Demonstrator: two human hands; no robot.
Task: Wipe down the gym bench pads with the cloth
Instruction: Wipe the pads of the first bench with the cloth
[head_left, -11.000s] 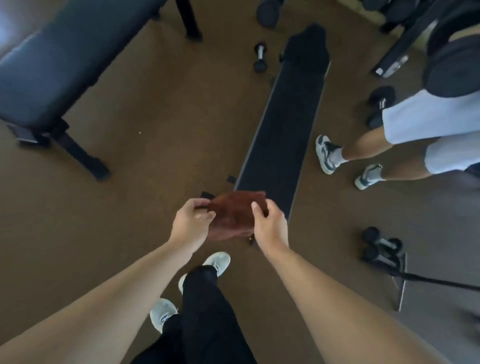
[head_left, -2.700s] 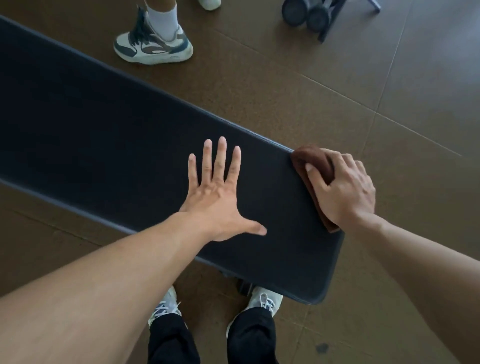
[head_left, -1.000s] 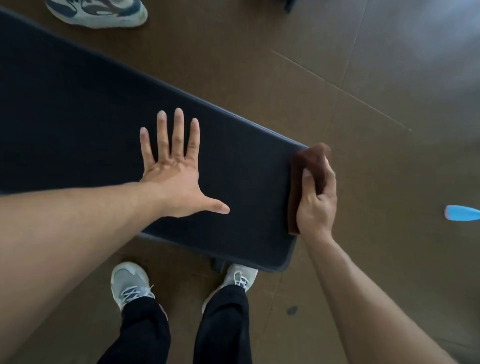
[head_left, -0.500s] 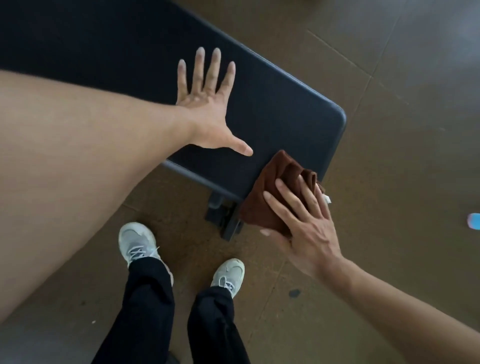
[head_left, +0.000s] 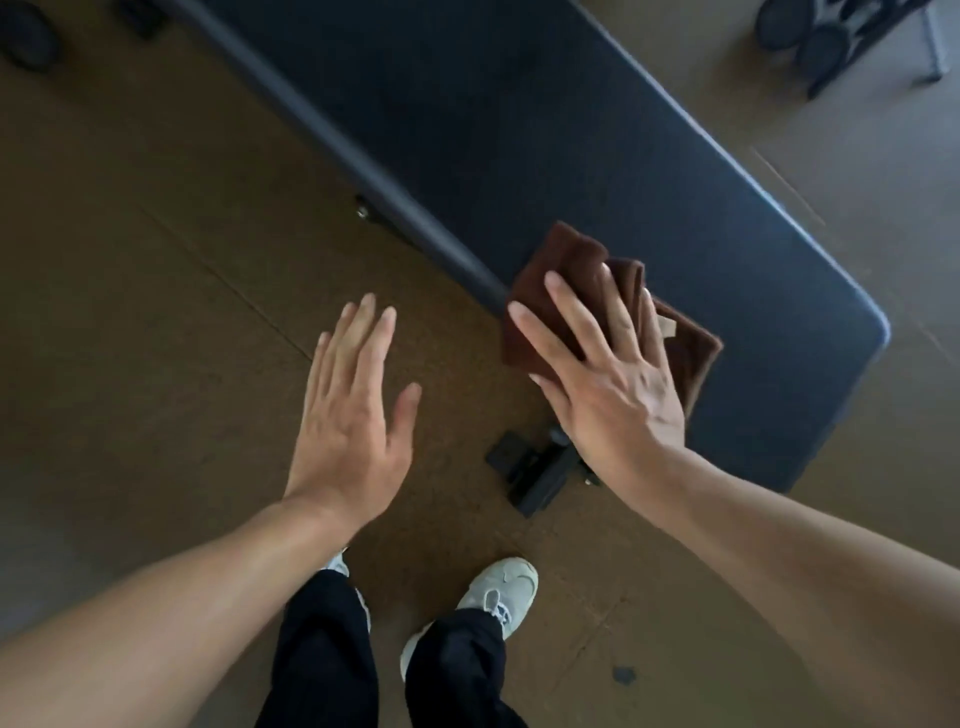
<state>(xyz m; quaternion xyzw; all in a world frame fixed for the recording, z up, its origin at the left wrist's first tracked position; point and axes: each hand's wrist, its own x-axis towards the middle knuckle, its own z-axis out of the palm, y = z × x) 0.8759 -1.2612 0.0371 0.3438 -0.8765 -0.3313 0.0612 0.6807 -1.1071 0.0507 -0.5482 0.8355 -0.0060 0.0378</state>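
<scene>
The dark blue bench pad (head_left: 571, 130) runs from the top left down to its rounded near end at the right. A folded brown cloth (head_left: 571, 265) lies on the pad's near left edge, partly hanging over it. My right hand (head_left: 608, 374) presses flat on the cloth with fingers spread. My left hand (head_left: 353, 405) hovers off the pad over the brown floor to the left, palm down, fingers apart, holding nothing.
The bench's black foot (head_left: 535, 473) sits on the floor under my right wrist. Dumbbells on a low rack (head_left: 810, 36) stand at the top right. My white shoes (head_left: 498, 592) and black trousers are at the bottom centre.
My left hand has lifted off the pad and moved out over the floor. My right hand has slid the cloth from the pad's end corner onto the near left edge.
</scene>
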